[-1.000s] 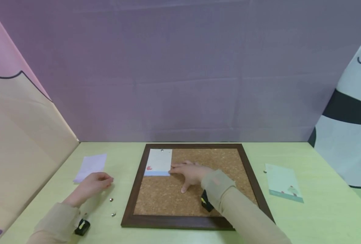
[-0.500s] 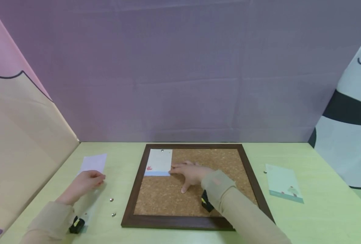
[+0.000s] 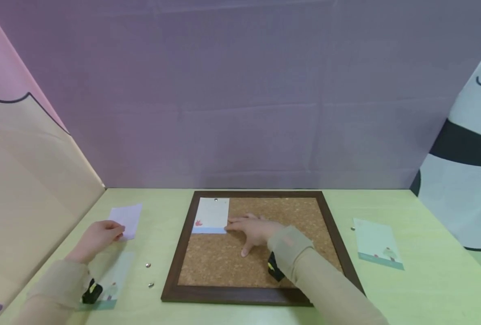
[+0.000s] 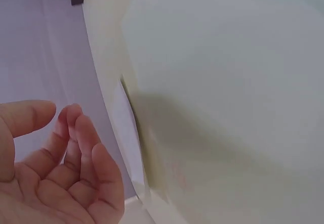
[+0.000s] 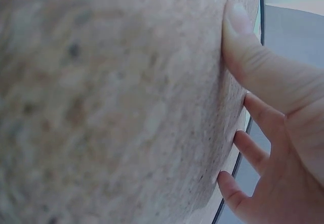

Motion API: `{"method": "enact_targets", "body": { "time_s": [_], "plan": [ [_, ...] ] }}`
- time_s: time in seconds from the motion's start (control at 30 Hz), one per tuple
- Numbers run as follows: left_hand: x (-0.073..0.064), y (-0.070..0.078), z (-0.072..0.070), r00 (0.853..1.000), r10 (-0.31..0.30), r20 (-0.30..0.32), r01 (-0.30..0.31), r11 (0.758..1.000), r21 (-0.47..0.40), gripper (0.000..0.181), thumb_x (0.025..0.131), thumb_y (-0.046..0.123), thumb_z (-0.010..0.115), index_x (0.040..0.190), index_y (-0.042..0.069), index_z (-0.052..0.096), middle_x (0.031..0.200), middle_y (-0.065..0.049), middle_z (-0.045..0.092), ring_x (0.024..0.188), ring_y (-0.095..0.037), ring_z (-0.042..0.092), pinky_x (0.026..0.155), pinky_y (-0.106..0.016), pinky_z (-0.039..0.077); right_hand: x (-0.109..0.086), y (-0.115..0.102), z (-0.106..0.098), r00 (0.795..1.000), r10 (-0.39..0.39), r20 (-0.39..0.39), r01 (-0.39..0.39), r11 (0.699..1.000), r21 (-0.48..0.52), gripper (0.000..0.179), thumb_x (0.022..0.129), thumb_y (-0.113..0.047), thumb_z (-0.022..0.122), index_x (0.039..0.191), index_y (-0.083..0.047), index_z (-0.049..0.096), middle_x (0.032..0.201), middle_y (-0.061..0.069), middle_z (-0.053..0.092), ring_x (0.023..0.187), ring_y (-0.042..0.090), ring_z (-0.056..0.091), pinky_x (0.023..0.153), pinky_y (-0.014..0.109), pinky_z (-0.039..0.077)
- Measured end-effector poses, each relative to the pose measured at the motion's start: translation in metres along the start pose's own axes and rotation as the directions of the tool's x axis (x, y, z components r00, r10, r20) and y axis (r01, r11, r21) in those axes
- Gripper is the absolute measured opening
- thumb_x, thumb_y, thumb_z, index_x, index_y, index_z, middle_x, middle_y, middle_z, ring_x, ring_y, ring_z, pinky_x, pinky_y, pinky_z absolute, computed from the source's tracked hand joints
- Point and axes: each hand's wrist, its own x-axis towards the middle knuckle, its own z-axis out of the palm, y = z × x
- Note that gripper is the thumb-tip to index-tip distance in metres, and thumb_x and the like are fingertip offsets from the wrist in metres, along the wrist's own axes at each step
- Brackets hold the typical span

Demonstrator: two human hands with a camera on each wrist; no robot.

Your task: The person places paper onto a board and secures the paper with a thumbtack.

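My left hand (image 3: 99, 235) hovers at the near left edge of a pale purple note (image 3: 132, 220). In the left wrist view its fingers (image 4: 106, 171) bend loosely, the thumb stands apart, and nothing is between them. Under that wrist lies a pale green card (image 3: 121, 272), partly hidden. My right hand (image 3: 254, 231) rests spread on a framed corkboard (image 3: 216, 268), fingertips at the lower right corner of a white card (image 3: 212, 214) with a blue bottom band. A small silver pushpin (image 3: 216, 199) sits at that card's top edge.
Two silver pushpins, a farther one (image 3: 148, 265) and a nearer one (image 3: 151, 285), lie on the table (image 3: 439, 289) left of the board. To its right are another green card (image 3: 374, 239) and a pushpin (image 3: 352, 228). A purple cloth (image 3: 240, 99) hangs behind.
My left hand has moved left and slightly away from me, toward the purple note, uncovering more of the green card under the wrist. The right hand stays in place.
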Motion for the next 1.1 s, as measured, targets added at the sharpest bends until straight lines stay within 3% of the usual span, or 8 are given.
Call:
{"method": "enact_targets", "body": {
  "time_s": [0.2, 0.37, 0.6, 0.77, 1.1],
  "plan": [
    [0.007, -0.009, -0.008, 0.999, -0.045, -0.01, 0.045, 0.999, -0.01, 0.037, 0.094, 0.019, 0.05, 0.101, -0.016, 0.06, 0.087, -0.019, 0.066, 0.077, -0.015, 0.057, 0.068, -0.029, 0.044, 0.0, -0.005, -0.001, 1.0, 0.004, -0.015, -0.005, 0.998, -0.066, 0.076, 0.073, -0.021, 0.078, 0.141, -0.028, 0.044, 0.155, -0.007, 0.027, 0.145, 0.032, 0.014, 0.114, 0.057, 0.014],
    [0.011, -0.014, -0.011, 0.996, -0.085, 0.012, 0.084, 0.996, 0.004, 0.041, 0.093, 0.021, 0.052, 0.103, -0.019, 0.055, 0.092, -0.024, 0.062, 0.083, -0.028, 0.057, 0.069, -0.035, 0.045, 0.0, -0.01, -0.002, 0.999, 0.0, -0.032, -0.005, 0.986, -0.164, 0.077, 0.071, -0.021, 0.081, 0.139, -0.026, 0.046, 0.152, -0.005, 0.033, 0.142, 0.03, 0.023, 0.113, 0.05, 0.025],
    [0.012, -0.013, -0.013, 0.984, -0.158, 0.086, 0.155, 0.987, 0.037, 0.061, 0.093, 0.029, 0.05, 0.11, -0.029, 0.041, 0.108, -0.044, 0.049, 0.094, -0.046, 0.053, 0.085, -0.056, 0.044, 0.001, -0.018, -0.003, 1.0, -0.014, -0.028, 0.006, 0.963, -0.268, 0.077, 0.07, -0.021, 0.082, 0.139, -0.022, 0.046, 0.15, -0.003, 0.038, 0.139, 0.024, 0.032, 0.114, 0.039, 0.025],
    [0.01, -0.015, -0.015, 0.971, -0.217, 0.104, 0.213, 0.976, 0.043, 0.072, 0.093, 0.033, 0.05, 0.117, -0.031, 0.029, 0.117, -0.048, 0.039, 0.105, -0.056, 0.045, 0.092, -0.06, 0.039, 0.002, -0.021, -0.003, 0.999, -0.025, -0.027, 0.016, 0.956, -0.291, 0.077, 0.07, -0.021, 0.082, 0.138, -0.021, 0.047, 0.149, -0.002, 0.039, 0.138, 0.024, 0.034, 0.113, 0.037, 0.027],
    [0.011, -0.018, -0.018, 0.963, -0.253, 0.091, 0.252, 0.967, 0.027, 0.068, 0.091, 0.034, 0.053, 0.113, -0.028, 0.037, 0.109, -0.043, 0.047, 0.093, -0.046, 0.053, 0.084, -0.054, 0.046, 0.002, -0.023, -0.004, 0.999, -0.011, -0.031, 0.001, 0.953, -0.303, 0.077, 0.068, -0.023, 0.083, 0.137, -0.023, 0.048, 0.148, -0.003, 0.04, 0.137, 0.024, 0.035, 0.111, 0.037, 0.031]
  ]
}}
